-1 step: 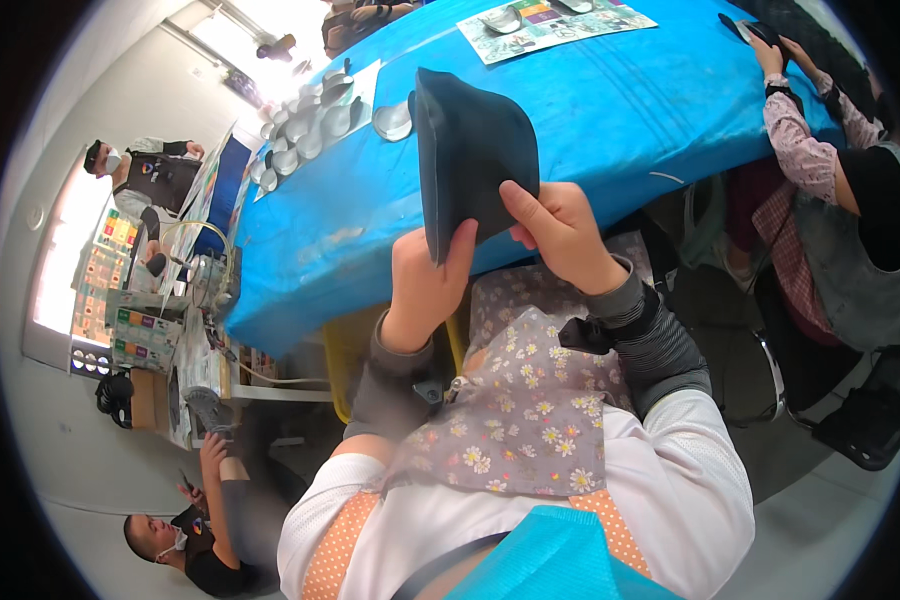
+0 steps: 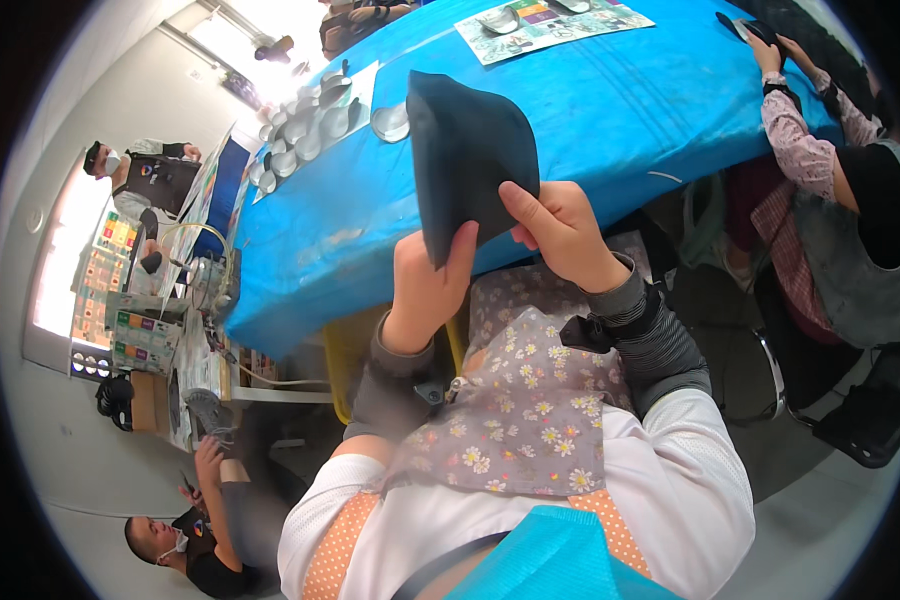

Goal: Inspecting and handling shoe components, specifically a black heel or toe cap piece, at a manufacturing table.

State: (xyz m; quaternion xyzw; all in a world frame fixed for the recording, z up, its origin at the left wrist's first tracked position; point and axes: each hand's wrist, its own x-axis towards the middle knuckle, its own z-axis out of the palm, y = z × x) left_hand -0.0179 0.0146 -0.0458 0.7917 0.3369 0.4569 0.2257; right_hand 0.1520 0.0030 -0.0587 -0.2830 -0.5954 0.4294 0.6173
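- I hold the dark piece (image 2: 480, 150) up in the air, over the near side of the blue-covered tabletop (image 2: 610, 115); how high above it, I cannot tell.
- My left hand (image 2: 428, 280) is gripping the lower end of the dark piece, with the thumb lying on its face, near the close edge of the tabletop.
- My right hand (image 2: 565, 235) is pinching its right margin, thumb on the face, also near this close edge; the other fingers are partly hidden behind.
- I judge the piece to be light and thin, because it stands up from a grip at its lower part only.
- It is probably flexible but firm enough to keep its curved shape; the surface looks smooth and matt, so I expect only little slipping, and I do not think it is fragile.
- The good places to hold seem to be the lower end and the side margin, with thumb against fingers.
- On the left part of the tabletop lies a group of silver pieces (image 2: 310, 130).
- Compared with the earlier frame, the upper end of the dark piece leans slightly more to the left side of the tabletop; both my hands keep nearly the same grip.
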